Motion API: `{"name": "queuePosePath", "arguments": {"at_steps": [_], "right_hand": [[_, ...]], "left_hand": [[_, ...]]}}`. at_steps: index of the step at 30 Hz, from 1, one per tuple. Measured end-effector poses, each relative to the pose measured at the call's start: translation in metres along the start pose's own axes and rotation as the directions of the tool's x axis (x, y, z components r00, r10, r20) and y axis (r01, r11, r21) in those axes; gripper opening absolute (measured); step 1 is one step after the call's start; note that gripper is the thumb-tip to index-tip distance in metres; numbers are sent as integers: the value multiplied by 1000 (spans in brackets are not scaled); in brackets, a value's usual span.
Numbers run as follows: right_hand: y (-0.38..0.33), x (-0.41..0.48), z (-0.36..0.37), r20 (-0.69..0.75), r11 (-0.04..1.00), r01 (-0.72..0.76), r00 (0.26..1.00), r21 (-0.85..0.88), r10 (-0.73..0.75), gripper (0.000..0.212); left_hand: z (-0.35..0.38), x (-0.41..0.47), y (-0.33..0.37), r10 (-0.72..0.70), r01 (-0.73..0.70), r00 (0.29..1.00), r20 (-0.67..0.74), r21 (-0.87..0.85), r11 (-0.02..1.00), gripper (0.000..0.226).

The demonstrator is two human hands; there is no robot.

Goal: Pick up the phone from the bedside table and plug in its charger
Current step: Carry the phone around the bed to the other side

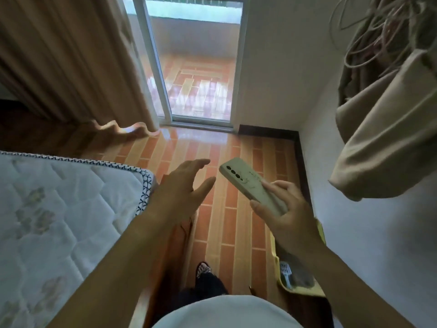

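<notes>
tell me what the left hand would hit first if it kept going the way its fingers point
Probably the pale green phone held in the right hand: the open left hand points up-right at its camera end, though depth is unclear.

I'm standing in a bedroom at home: a bare quilted mattress (59,209) lies left of me, tan curtains (71,60) hang by a glass balcony door (196,67), over wood-pattern floor (227,221).

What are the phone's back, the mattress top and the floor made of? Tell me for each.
Phone, in the right hand: pale matte back, probably a plastic or silicone case; no glare, faint scuff marks. Mattress: white quilted fabric, with stitched puffed panels and woven edge tape. Floor: glossy wood-look planks, tile or laminate, mirroring the window light.
</notes>
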State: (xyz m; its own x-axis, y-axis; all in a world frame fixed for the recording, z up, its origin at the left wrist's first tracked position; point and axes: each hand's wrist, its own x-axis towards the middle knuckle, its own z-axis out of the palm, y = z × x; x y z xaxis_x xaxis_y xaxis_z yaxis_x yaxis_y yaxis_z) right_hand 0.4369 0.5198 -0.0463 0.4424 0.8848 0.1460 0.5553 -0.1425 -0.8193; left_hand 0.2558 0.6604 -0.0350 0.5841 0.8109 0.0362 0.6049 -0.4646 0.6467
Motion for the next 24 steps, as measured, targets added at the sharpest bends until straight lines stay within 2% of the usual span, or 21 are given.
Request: {"name": "queuePosePath", "arguments": {"at_steps": [6,15,20,24], "right_hand": [[3,115,18,-12,999,5,1000,-32,-5,66],[39,306,40,-14,1000,16,1000,-26,-16,62],[37,437,49,70,996,92,993,-19,-91,72],[27,522,68,179,989,148,973,5,-147,69]], "left_hand": [[-33,130,-26,12,-11,1000,-28,36,999,46],[-37,300,-60,17,-15,1000,-18,101,995,48],[-54,392,-81,-52,64,995,-84,148,987,46],[-78,451,-96,-125,149,975,-185,120,982,47]]}}
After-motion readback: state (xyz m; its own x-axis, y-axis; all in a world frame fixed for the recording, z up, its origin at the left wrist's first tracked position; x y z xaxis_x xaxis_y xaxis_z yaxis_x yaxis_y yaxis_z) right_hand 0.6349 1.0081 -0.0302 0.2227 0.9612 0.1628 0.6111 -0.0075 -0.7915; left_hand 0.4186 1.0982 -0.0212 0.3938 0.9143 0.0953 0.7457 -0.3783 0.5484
